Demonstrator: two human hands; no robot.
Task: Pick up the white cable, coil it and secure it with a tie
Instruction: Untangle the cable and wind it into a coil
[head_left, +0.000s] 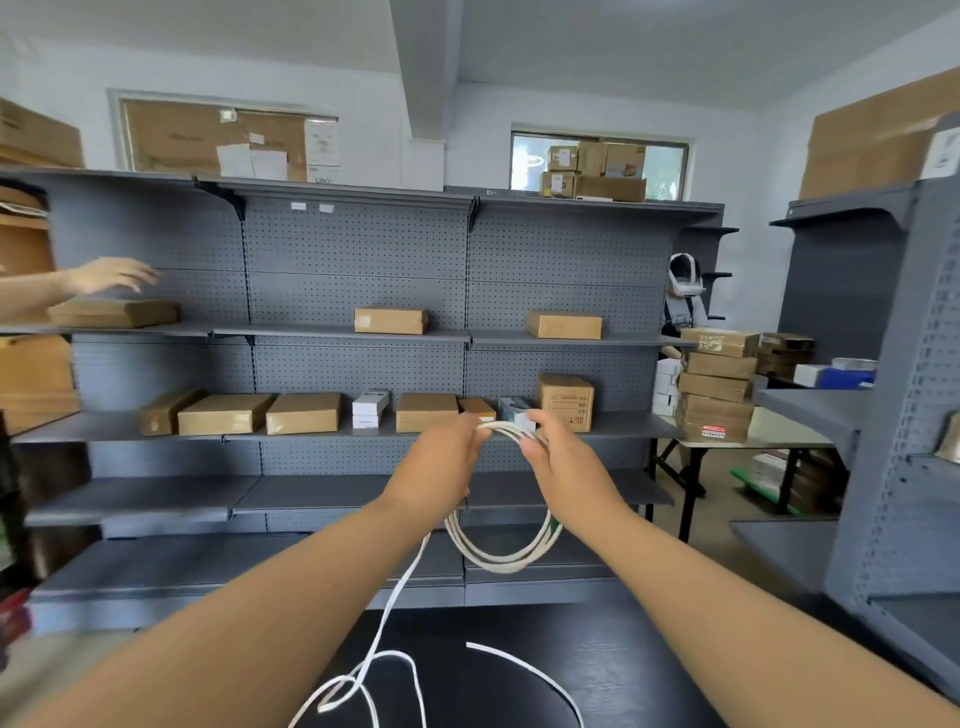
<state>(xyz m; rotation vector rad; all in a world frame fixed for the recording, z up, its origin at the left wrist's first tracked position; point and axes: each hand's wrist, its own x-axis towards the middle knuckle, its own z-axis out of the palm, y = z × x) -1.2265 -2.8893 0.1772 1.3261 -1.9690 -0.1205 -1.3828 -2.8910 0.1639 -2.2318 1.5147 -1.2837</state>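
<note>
White cable (498, 558), thin and long. Partly wound into a few round loops, held up in the air. Top of the loops bunched together, bottom of the loops hanging down in a curve. One loose strand dropping from the loops to a dark surface below, lying there in messy curls. No tie seen on the loops.
</note>
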